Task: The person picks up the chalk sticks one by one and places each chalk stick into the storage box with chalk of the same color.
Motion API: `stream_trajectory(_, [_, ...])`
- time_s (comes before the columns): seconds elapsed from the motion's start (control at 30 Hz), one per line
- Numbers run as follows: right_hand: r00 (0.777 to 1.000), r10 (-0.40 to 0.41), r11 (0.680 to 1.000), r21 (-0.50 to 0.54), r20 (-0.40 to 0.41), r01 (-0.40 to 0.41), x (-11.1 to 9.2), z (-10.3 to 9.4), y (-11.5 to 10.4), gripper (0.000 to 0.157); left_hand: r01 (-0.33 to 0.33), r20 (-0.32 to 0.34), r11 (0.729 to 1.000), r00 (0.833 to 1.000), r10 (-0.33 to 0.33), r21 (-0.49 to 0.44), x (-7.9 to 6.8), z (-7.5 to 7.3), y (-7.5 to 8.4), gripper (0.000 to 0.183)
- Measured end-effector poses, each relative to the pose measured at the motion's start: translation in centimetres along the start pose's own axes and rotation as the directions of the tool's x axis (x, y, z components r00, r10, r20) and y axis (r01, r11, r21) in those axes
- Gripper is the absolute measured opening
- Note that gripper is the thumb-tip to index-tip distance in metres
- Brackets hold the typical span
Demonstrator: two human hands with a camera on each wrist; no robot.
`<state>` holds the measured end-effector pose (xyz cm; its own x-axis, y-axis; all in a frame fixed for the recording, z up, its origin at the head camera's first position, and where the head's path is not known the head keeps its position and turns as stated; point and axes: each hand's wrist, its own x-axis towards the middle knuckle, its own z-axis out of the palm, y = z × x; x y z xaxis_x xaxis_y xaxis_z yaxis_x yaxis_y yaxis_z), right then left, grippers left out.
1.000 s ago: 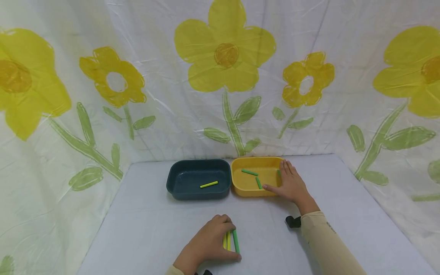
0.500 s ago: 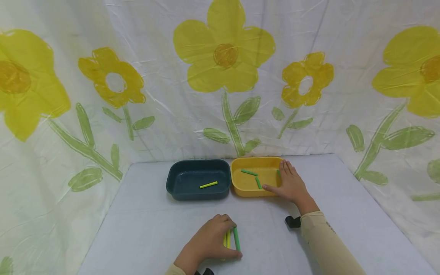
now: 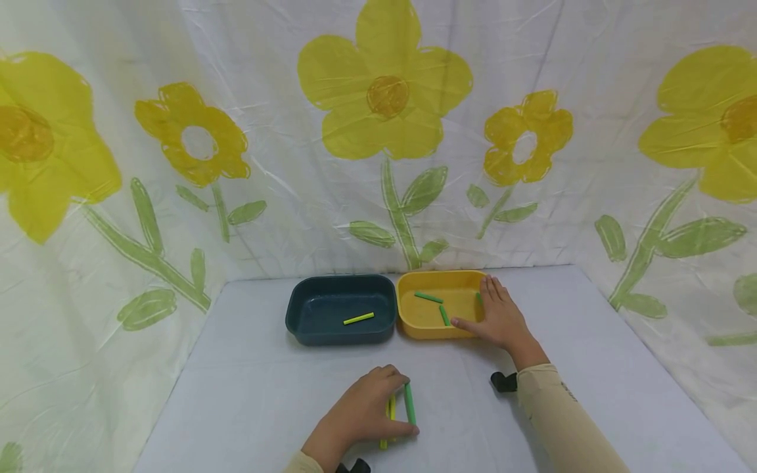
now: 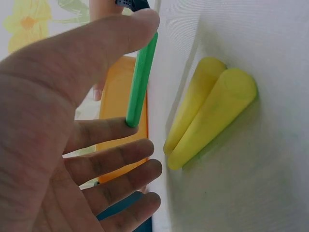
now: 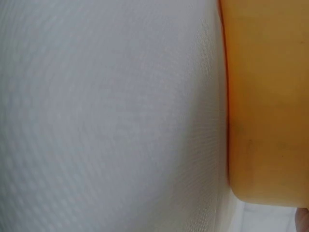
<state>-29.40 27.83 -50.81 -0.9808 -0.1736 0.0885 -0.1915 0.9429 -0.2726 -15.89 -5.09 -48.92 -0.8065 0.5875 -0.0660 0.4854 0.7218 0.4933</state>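
My left hand (image 3: 362, 408) pinches a slim green stick (image 3: 411, 403) by its two ends, between thumb and index finger. In the left wrist view this green stick (image 4: 141, 83) is off the cloth, and the other fingers stretch out below it. Two yellow sticks (image 4: 217, 118) lie side by side on the cloth under that hand. My right hand (image 3: 501, 320) rests with spread, straight fingers on the right end of a yellow box (image 3: 434, 332), its thumb at the front rim. The right wrist view shows the box's wall (image 5: 270, 106) and a bit of fingertip (image 5: 302, 220).
A dark teal box (image 3: 340, 336) stands left of the yellow one, against it, with one yellow stick (image 3: 358, 318) inside. Several green sticks (image 3: 428, 297) lie in the yellow box. White cloth (image 3: 248, 387) covers the table; a flowered curtain (image 3: 296, 217) hangs behind.
My left hand has risen slightly and moved a little forward and right, taking the green stick away from the two yellow sticks. My right hand has stayed in place.
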Motion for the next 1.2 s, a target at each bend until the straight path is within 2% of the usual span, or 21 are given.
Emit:
stream_trajectory(0.77, [1.0, -0.004, 1.0, -0.004, -0.001, 0.004, 0.0, -0.1, -0.1, 0.129, -0.033, -0.066, 0.999, 0.997, 0.034, 0.021, 1.2, -0.7, 0.1, 0.081])
stream_trajectory(1.2, [1.0, 0.014, 1.0, -0.004, -0.005, -0.014, 0.0, -0.2, -0.2, 0.128, -0.045, -0.106, 0.999, 0.993, 0.044, -0.005, 2.0, -1.3, 0.2, 0.081])
